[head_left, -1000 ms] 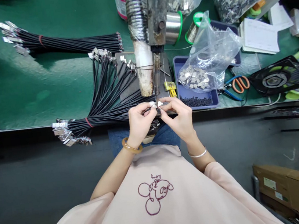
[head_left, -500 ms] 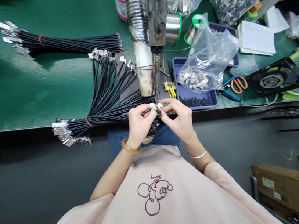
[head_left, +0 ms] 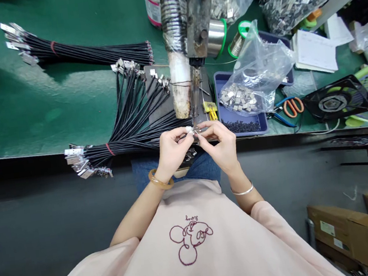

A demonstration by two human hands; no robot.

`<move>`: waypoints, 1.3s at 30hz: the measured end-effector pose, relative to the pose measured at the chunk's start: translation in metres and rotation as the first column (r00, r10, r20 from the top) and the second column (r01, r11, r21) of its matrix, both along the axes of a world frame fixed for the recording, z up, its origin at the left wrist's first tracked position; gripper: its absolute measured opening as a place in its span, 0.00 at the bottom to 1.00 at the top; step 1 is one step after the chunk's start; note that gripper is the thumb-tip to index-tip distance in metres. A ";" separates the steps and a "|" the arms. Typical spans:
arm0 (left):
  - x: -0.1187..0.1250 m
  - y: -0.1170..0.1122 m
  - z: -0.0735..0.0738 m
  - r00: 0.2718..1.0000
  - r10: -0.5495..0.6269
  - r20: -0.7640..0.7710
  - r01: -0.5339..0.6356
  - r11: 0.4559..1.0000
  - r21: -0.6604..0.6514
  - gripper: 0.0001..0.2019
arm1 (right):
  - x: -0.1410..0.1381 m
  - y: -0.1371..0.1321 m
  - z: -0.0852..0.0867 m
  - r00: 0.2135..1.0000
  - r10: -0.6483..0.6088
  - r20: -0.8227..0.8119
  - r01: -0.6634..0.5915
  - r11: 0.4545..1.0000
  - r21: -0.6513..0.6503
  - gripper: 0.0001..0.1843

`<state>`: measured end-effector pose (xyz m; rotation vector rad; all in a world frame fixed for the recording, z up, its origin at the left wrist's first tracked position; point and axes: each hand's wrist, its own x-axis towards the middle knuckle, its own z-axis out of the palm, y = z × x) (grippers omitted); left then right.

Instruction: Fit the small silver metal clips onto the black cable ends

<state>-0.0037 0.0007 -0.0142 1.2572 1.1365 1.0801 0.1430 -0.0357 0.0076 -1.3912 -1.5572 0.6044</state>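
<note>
At the front edge of the bench, my left hand point(head_left: 175, 152) and my right hand point(head_left: 219, 144) meet with their fingertips almost touching. A small silvery metal connector piece point(head_left: 198, 131) is pinched between thumb and finger of my right hand. My left hand is closed in a pinch too; a white patch shows at its fingertips, and what it grips is mostly hidden. A fanned bundle of black cables point(head_left: 129, 141) with metal connectors runs behind my left hand. Just above my fingers hang a fixed metal arm tip point(head_left: 196, 95) and a taped hose nozzle point(head_left: 181, 86).
A second tied cable bundle point(head_left: 89, 50) lies farther back. Right of my hands stand a yellow clip point(head_left: 212, 110), a purple tray point(head_left: 263, 122) with small metal and black parts, pliers point(head_left: 291, 107) and a black fan point(head_left: 337, 98). Solder spools point(head_left: 218, 37) sit behind.
The small metal piece at my fingertips has turned slightly and shows less of its face. Both hands stay in nearly the same place; the view has shifted a little.
</note>
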 end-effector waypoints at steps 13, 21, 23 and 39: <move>0.001 0.003 0.005 0.999 -0.037 0.004 0.037 0.999 0.004 0.06 | 0.002 0.002 0.002 0.999 -0.004 0.053 0.001 0.999 0.052 0.07; 0.002 0.004 0.004 0.997 -0.070 -0.015 0.070 0.997 -0.028 0.06 | 0.004 0.002 0.000 0.999 0.011 0.033 -0.012 0.999 0.044 0.07; 0.001 0.004 0.004 0.997 -0.075 -0.011 0.075 0.997 -0.027 0.07 | 0.004 0.002 0.000 0.999 0.006 0.038 -0.008 0.999 0.051 0.07; -0.007 -0.001 0.007 0.972 -0.116 0.206 0.127 0.991 -0.041 0.05 | 0.001 -0.001 -0.001 0.998 0.001 -0.064 -0.003 0.999 -0.034 0.06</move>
